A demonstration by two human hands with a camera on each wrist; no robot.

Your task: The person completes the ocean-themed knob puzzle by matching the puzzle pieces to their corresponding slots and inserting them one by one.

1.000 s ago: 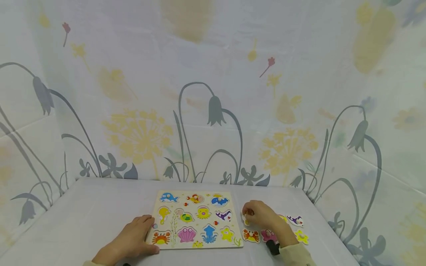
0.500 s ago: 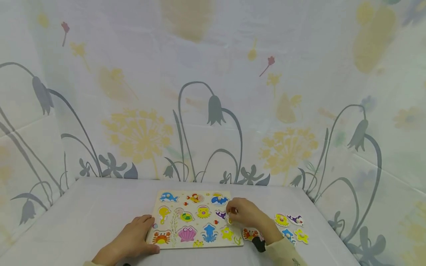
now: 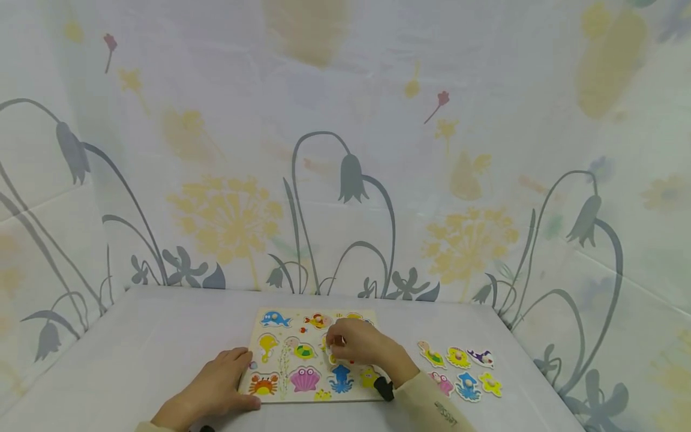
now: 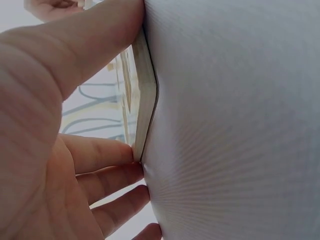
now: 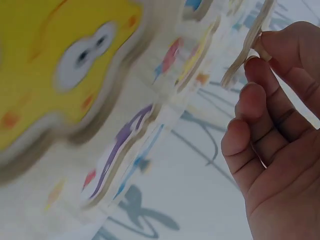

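The sea-animal puzzle board lies flat on the table. My left hand rests at its near left corner, thumb along the front edge and fingers along the left side. In the left wrist view those fingers look fairly straight against the board's rim. My right hand is over the board's middle right. It pinches a wooden puzzle piece by its knob, edge-on in the right wrist view, so its picture is hidden. Knobs stand on the blue dolphin and the fish in the top row.
Several loose pieces lie to the right of the board: a turtle, an octopus, a purple whale, a pink shell, a blue squid and a yellow starfish. A flower-printed curtain hangs behind the table.
My right hand has lifted the pinched piece from the loose pieces and carried it left over the board. The turtle piece now shows at the right. My left hand has stayed in place.
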